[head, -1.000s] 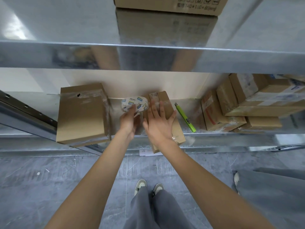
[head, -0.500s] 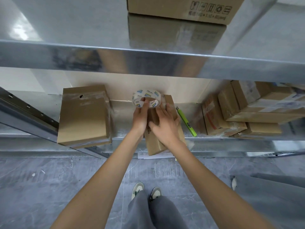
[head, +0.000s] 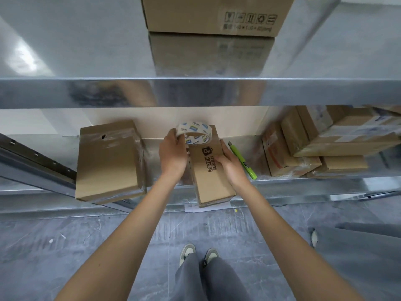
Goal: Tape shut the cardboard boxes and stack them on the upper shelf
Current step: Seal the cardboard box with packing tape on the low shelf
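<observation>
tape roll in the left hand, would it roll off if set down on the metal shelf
On edge, the tape roll would probably roll: it is a round ring and the shelf looks smooth. Laid flat, it likely stays. It seems light, held by the left hand alone.

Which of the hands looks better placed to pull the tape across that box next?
Probably the left hand: it already grips the tape roll over the far end of the small box. The right hand lies on the box, holding it steady.

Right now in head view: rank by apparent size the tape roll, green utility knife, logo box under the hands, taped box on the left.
1. taped box
2. logo box
3. tape roll and green utility knife: similar, unranked
</observation>
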Motion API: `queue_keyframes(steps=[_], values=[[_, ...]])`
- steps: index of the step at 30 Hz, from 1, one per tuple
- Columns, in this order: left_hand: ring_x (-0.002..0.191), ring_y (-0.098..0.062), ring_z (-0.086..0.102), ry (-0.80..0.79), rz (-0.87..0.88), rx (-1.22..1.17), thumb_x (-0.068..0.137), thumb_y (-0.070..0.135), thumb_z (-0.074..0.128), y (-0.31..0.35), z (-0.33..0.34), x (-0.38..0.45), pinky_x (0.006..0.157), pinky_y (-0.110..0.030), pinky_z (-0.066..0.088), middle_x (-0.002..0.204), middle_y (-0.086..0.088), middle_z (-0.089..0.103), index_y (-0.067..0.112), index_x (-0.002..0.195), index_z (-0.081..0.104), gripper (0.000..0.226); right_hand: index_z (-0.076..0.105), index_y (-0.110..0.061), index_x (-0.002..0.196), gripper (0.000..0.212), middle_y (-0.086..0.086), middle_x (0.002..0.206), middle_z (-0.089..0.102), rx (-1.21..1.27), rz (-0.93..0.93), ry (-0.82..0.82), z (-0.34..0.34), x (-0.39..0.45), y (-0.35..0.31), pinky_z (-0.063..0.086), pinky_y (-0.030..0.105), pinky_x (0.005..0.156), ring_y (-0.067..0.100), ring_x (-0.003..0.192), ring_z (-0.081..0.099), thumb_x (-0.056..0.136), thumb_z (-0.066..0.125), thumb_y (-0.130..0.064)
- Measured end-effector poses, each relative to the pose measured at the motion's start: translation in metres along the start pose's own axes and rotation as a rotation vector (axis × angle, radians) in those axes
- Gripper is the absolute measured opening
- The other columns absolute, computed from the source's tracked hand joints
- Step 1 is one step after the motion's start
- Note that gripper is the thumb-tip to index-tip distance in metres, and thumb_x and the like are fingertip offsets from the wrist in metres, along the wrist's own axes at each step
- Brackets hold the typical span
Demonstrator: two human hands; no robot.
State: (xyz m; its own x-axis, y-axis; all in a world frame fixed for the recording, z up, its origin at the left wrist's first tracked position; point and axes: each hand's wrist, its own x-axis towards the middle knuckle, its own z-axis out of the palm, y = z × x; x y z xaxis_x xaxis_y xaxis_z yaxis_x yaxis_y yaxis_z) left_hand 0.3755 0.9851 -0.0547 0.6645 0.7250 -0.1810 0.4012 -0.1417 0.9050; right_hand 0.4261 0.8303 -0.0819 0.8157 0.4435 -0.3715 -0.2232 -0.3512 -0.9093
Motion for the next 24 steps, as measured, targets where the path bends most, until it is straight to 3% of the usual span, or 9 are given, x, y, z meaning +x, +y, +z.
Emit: queue_keyframes(steps=[3, 5, 8, 12, 15, 17, 20, 22, 24], values=[[0.091, -0.034, 0.069, -0.021, -0.017, 0.008, 0.095, 0.028, 0.039, 0.001, 0.001, 0.001, 0.078, -0.051, 0.057, 0.106, -0.012, 0.070, 0.018, 0.104, 0.058, 0.024, 0.014, -0.032, 0.155, 0.072, -0.014, 0.149, 0.036, -0.259, -0.124, 0.017, 0.003, -0.002, -0.006, 0.027, -0.002, 0.094, -0.015, 0.118, 0.041, 0.093, 0.051, -0.028], [0.090, -0.033, 0.069, -0.035, -0.026, 0.018, 0.098, 0.025, 0.041, 0.004, 0.003, 0.002, 0.077, -0.051, 0.057, 0.104, -0.011, 0.070, 0.016, 0.103, 0.058, 0.020, 0.007, -0.031, 0.156, 0.076, -0.010, 0.162, 0.010, -0.504, -0.258, 0.044, 0.006, -0.001, -0.007, 0.018, 0.016, 0.112, 0.003, 0.144, 0.017, 0.095, 0.053, -0.040], [0.089, -0.033, 0.069, -0.048, -0.044, -0.003, 0.099, 0.024, 0.042, 0.006, 0.003, 0.001, 0.076, -0.050, 0.058, 0.104, -0.013, 0.069, 0.010, 0.105, 0.058, 0.022, 0.001, -0.028, 0.156, 0.086, -0.009, 0.163, -0.005, -0.777, -0.250, 0.080, 0.008, 0.000, -0.008, 0.009, 0.047, 0.120, 0.015, 0.150, 0.000, 0.091, 0.046, -0.063], [0.091, -0.037, 0.069, -0.059, -0.111, -0.158, 0.100, 0.017, 0.043, 0.002, 0.001, -0.003, 0.075, -0.050, 0.059, 0.106, -0.017, 0.067, 0.006, 0.101, 0.055, 0.017, 0.001, -0.028, 0.156, 0.092, -0.011, 0.163, -0.006, -0.859, -0.222, 0.102, 0.009, -0.001, -0.008, 0.006, 0.051, 0.119, 0.016, 0.150, -0.002, 0.087, 0.042, -0.072], [0.080, -0.030, 0.069, -0.072, -0.190, -0.263, 0.100, 0.012, 0.043, 0.005, -0.002, -0.004, 0.064, -0.037, 0.060, 0.106, -0.018, 0.064, 0.011, 0.094, 0.052, 0.011, 0.002, -0.029, 0.156, 0.093, -0.012, 0.163, -0.006, -0.880, -0.213, 0.114, 0.010, 0.000, -0.009, 0.006, 0.051, 0.120, 0.017, 0.151, -0.002, 0.085, 0.041, -0.074], [0.090, -0.030, 0.067, -0.154, -0.212, -0.218, 0.100, 0.010, 0.044, 0.008, -0.008, -0.001, 0.074, -0.039, 0.060, 0.118, -0.019, 0.060, 0.007, 0.110, 0.049, 0.011, 0.001, -0.029, 0.156, 0.094, -0.012, 0.163, -0.006, -0.895, -0.214, 0.120, 0.010, -0.001, -0.009, 0.006, 0.052, 0.120, 0.017, 0.151, -0.002, 0.084, 0.040, -0.075], [0.132, -0.031, 0.041, -0.266, 0.026, 0.205, 0.089, 0.008, 0.062, 0.018, -0.026, 0.003, 0.108, -0.043, 0.040, 0.145, -0.016, 0.037, 0.008, 0.143, 0.029, 0.063, 0.000, -0.029, 0.156, 0.095, -0.011, 0.163, -0.005, -0.936, -0.221, 0.129, 0.011, 0.000, -0.009, 0.006, 0.053, 0.119, 0.018, 0.151, -0.002, 0.084, 0.038, -0.076], [0.136, -0.029, 0.030, -0.225, 0.340, 0.471, 0.080, 0.024, 0.073, 0.035, -0.033, -0.002, 0.110, -0.041, 0.032, 0.148, -0.011, 0.030, 0.012, 0.146, 0.024, 0.083, 0.000, -0.028, 0.156, 0.095, -0.011, 0.163, -0.005, -0.946, -0.219, 0.131, 0.011, 0.000, -0.009, 0.006, 0.054, 0.119, 0.018, 0.151, -0.002, 0.083, 0.037, -0.077], [0.128, -0.027, 0.037, -0.155, 0.571, 0.627, 0.076, 0.050, 0.063, 0.056, -0.027, -0.006, 0.103, -0.040, 0.032, 0.140, -0.007, 0.040, 0.016, 0.139, 0.033, 0.078, -0.001, -0.029, 0.156, 0.095, -0.011, 0.163, -0.006, -0.934, -0.214, 0.128, 0.012, 0.001, -0.009, 0.005, 0.054, 0.119, 0.018, 0.151, -0.002, 0.083, 0.037, -0.077]])
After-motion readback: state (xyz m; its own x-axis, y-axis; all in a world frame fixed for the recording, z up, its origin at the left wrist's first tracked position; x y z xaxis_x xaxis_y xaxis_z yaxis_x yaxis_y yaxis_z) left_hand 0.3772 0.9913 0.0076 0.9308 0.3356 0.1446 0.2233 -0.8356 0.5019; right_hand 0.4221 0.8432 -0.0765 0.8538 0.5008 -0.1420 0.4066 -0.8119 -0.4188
